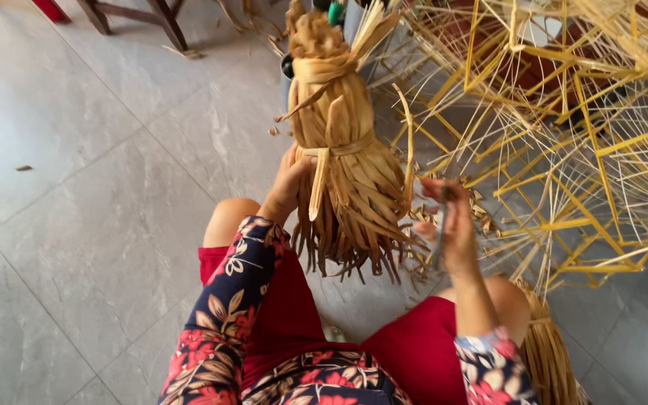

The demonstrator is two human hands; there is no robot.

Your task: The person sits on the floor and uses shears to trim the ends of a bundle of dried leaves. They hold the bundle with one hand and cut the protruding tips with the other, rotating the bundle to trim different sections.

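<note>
A bundle of dried tan leaves [343,150], tied with leaf strips at its neck and waist, is held upright in front of me, its frayed ends hanging down. My left hand [288,186] grips it from the left at the lower tie. My right hand [451,225], just right of the frayed ends, is blurred and closed around a thin dark object I cannot identify. My knees in red shorts [279,307] show below.
A pile of loose yellow and pale straw strips [564,135] fills the right side on the grey tiled floor [76,187]. Another tan leaf bundle [549,352] lies by my right knee. Dark wooden furniture legs [163,19] stand at the top left.
</note>
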